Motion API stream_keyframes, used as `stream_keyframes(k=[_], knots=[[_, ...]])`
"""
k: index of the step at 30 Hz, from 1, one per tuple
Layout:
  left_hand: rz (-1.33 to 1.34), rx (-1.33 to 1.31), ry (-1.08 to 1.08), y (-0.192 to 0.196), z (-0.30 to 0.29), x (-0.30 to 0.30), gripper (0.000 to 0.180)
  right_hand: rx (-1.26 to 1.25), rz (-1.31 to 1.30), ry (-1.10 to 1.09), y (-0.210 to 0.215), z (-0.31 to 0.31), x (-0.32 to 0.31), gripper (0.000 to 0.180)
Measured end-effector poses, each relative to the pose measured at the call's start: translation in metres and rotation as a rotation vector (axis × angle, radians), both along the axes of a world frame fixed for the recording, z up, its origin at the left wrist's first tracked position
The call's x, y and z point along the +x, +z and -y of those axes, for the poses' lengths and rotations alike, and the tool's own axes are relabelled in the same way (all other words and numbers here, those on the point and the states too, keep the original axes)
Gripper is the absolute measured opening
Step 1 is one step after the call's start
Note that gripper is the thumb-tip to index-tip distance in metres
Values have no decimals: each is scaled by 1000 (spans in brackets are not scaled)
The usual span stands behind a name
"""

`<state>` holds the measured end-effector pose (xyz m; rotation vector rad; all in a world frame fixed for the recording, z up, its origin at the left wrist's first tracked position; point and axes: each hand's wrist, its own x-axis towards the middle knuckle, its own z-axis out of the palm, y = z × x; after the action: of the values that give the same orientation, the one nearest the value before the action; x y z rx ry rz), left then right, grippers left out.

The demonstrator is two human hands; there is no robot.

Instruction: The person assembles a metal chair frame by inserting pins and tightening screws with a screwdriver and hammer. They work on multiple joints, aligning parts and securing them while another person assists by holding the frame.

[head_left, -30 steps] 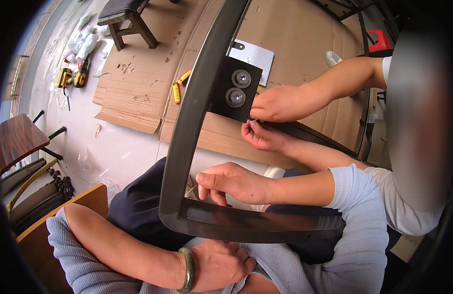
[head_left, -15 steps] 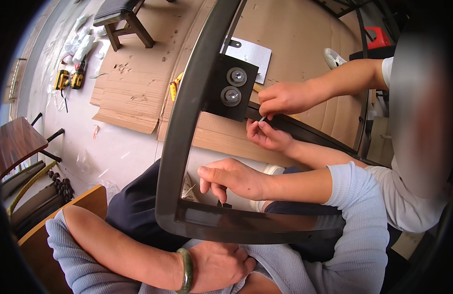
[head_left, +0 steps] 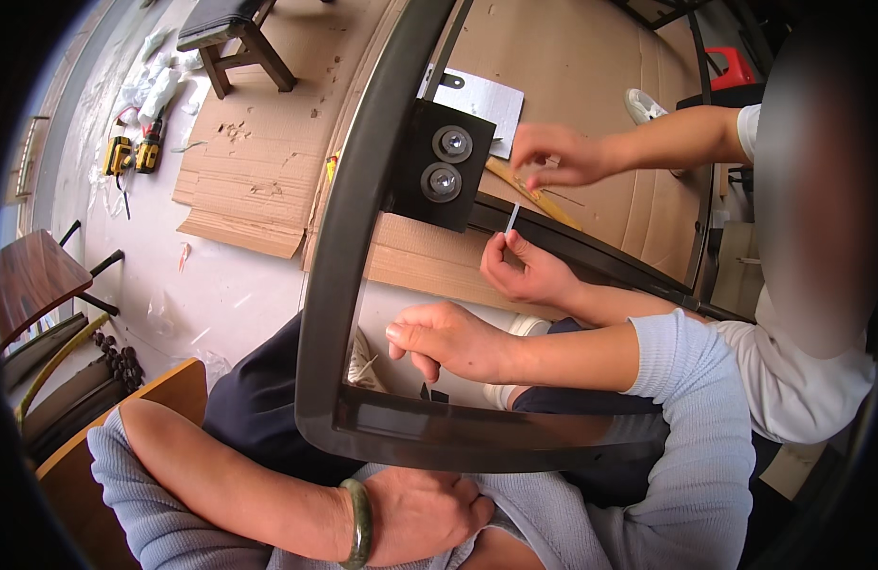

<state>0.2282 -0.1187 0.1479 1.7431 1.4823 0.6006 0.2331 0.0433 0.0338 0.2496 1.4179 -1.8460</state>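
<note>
My left hand (head_left: pixel 422 518), with a green bangle at its wrist, lies against my body in a loose fist; what is under its fingers is hidden. Over the near right-hand side of a dark metal frame (head_left: pixel 477 427) my right forearm reaches, and my right hand (head_left: pixel 448 337) hangs inside the frame, fingers loosely bent and apart, nothing seen in them. Beyond it, a co-worker's lower hand (head_left: pixel 529 271) pinches a thin pale strip (head_left: pixel 512 218) upright. The co-worker's other hand (head_left: pixel 558 155) is blurred above it. A black plate with two round clear discs (head_left: pixel 442 166) sits against the frame.
Cardboard sheets (head_left: pixel 239 171) cover part of the floor. A yellow strip (head_left: pixel 543 199) and a white sheet (head_left: pixel 496 104) lie beyond the frame. Cordless drills (head_left: pixel 146 150), a stool (head_left: pixel 239 47) and a wooden-topped seat (head_left: pixel 40 285) are on the left.
The co-worker's upper hand has let go and lifted away from the thin strip, leaving it in the lower hand. The dark frame sits slightly further left in view. My hands have hardly moved.
</note>
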Motion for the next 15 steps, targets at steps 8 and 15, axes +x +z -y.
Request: stream_keyframes(k=[8, 15], knots=[[-28, -5, -19, -2, 1, 2, 13, 98, 38, 46, -8, 3, 5, 29], [-11, -4, 5, 0, 1, 3, 11, 103, 65, 64, -9, 3, 8, 27]])
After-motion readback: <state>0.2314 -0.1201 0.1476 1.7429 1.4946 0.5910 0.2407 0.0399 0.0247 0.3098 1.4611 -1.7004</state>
